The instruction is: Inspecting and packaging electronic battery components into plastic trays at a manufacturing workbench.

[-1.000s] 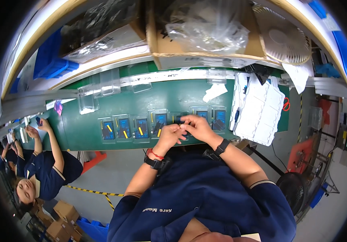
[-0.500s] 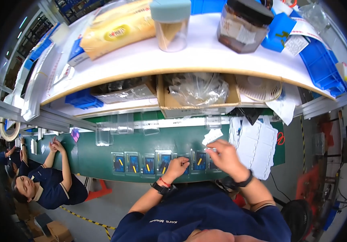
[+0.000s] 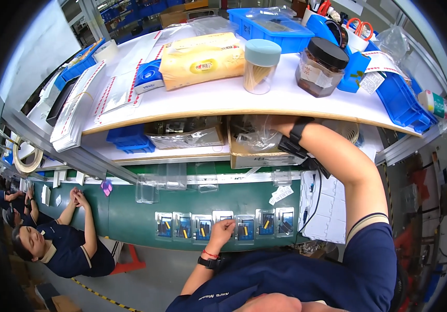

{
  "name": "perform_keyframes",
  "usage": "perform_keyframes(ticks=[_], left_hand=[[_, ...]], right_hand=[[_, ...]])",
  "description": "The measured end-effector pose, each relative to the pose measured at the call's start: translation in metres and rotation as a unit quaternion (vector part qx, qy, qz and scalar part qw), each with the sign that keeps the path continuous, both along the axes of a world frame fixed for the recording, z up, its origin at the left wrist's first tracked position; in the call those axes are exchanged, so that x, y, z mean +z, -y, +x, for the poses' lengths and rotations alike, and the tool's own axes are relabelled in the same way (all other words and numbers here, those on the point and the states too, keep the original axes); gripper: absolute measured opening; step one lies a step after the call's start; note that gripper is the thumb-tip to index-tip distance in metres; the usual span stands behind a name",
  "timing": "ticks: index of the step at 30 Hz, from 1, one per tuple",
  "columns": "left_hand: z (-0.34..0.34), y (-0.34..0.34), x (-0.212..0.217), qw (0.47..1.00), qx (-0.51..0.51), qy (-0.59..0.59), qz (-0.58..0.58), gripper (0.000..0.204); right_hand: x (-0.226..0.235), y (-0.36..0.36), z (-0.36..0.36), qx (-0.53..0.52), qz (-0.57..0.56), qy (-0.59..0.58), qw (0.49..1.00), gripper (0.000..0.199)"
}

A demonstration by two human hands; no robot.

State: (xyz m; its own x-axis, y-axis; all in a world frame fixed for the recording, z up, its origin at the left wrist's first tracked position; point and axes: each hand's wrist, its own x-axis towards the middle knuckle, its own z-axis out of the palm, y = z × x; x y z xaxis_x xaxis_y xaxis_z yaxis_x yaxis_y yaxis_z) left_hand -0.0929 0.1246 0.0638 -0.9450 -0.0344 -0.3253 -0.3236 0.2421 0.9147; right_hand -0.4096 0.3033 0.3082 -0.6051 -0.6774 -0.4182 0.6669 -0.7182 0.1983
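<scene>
My left hand (image 3: 222,231) is closed, fingers curled, at the near edge of a clear plastic tray (image 3: 223,215) in a row on the green bench. Whether it holds anything is hidden. Several like trays, such as one just to its right (image 3: 245,229), contain blue and dark pieces with a yellow strip. On the rightmost tray (image 3: 285,222) no yellow strip shows. My right hand (image 3: 281,125) reaches under the white shelf into a cardboard box (image 3: 265,160) of clear plastic bags (image 3: 254,138). Its fingers are out of sight among the bags and behind the shelf edge.
The shelf (image 3: 208,106) overhangs the bench, bearing a yellow tissue pack (image 3: 202,62), a toothpick jar (image 3: 260,70) and a dark-lidded jar (image 3: 321,70). White sheets (image 3: 325,213) and a black cable (image 3: 317,200) lie at right. Another person (image 3: 75,242) sits at left.
My right hand has gone from above the trays up and forward into the cardboard box. My left hand has shifted slightly left along the row. The view has tilted, showing more of the shelf.
</scene>
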Motion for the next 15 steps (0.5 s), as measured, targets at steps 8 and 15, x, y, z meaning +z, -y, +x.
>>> perform_keyframes(ticks=[8,15], left_hand=[[0.009,0.029,-0.005,0.994,0.098,0.036,0.043,0.018],[0.006,0.032,-0.026,0.995,0.089,0.006,0.042,0.019]], right_hand=[[0.001,0.032,-0.004,0.066,-0.105,0.042,0.991,0.034],[-0.002,0.022,-0.005,0.12,-0.196,0.082,0.97,0.035]])
